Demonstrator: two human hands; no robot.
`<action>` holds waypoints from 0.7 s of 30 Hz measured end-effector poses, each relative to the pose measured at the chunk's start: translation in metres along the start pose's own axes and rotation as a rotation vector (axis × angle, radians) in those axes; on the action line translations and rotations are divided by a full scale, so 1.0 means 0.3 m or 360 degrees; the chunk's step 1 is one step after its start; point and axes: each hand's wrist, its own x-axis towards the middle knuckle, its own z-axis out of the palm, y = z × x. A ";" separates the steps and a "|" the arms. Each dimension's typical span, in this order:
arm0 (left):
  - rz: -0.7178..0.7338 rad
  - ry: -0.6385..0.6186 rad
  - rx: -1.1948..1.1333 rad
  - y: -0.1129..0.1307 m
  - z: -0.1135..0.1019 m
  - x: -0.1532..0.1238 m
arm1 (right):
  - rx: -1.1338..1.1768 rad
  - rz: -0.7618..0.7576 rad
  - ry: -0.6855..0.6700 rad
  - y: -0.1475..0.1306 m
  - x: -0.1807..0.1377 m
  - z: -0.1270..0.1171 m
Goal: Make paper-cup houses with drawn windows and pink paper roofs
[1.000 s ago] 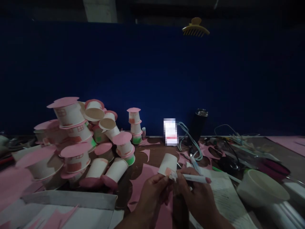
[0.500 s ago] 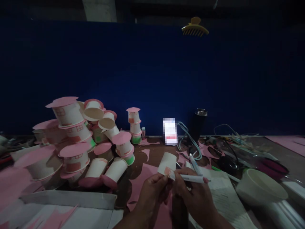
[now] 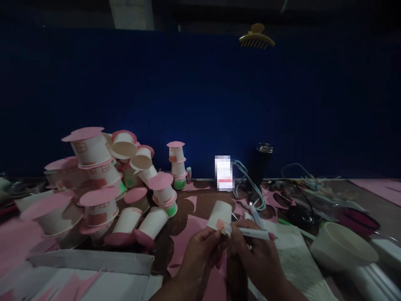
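Our left hand [image 3: 203, 244] grips a white tapered paper cup [image 3: 219, 212], well forward of the back edge of the bench [image 3: 205, 201], our right hand [image 3: 258, 251] clasps a white pink-ended marker [image 3: 257, 234] beside it

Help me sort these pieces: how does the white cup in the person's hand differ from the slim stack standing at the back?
The white cup is a single piece, while the slim stack has three tiers.
The white cup is tilted in the left hand; the slim stack stands upright.
The white cup shows no disc, whereas a pink disc tops the slim stack.
Both have white walls with reddish colouring.
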 end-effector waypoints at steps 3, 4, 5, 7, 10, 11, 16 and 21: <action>-0.0017 0.0003 -0.0031 -0.002 -0.006 0.002 | 0.0028 0.0021 -0.0004 -0.006 0.005 0.001; -0.0015 0.0006 -0.0036 -0.002 -0.006 0.002 | 0.0002 0.0033 0.0010 -0.008 0.006 0.001; -0.0015 0.0010 -0.0035 -0.001 -0.007 0.001 | -0.0025 0.0043 0.0022 -0.009 0.007 0.001; -0.0029 0.0020 -0.0028 0.001 -0.005 -0.001 | -0.0050 0.0075 0.0000 -0.011 0.006 0.002; -0.0047 0.0016 -0.0008 0.002 -0.004 -0.003 | 0.0009 0.0197 -0.0101 -0.011 0.003 0.001; -0.0045 0.0005 0.0001 0.001 -0.004 -0.002 | 0.0034 0.0243 -0.0112 -0.010 0.002 0.001; 0.0002 0.0008 -0.0012 -0.003 -0.012 0.005 | 0.0071 0.0304 -0.0150 -0.009 0.008 -0.003; -0.0073 0.0057 -0.0031 -0.006 -0.020 0.011 | -0.0050 0.0307 -0.0133 -0.003 0.015 -0.010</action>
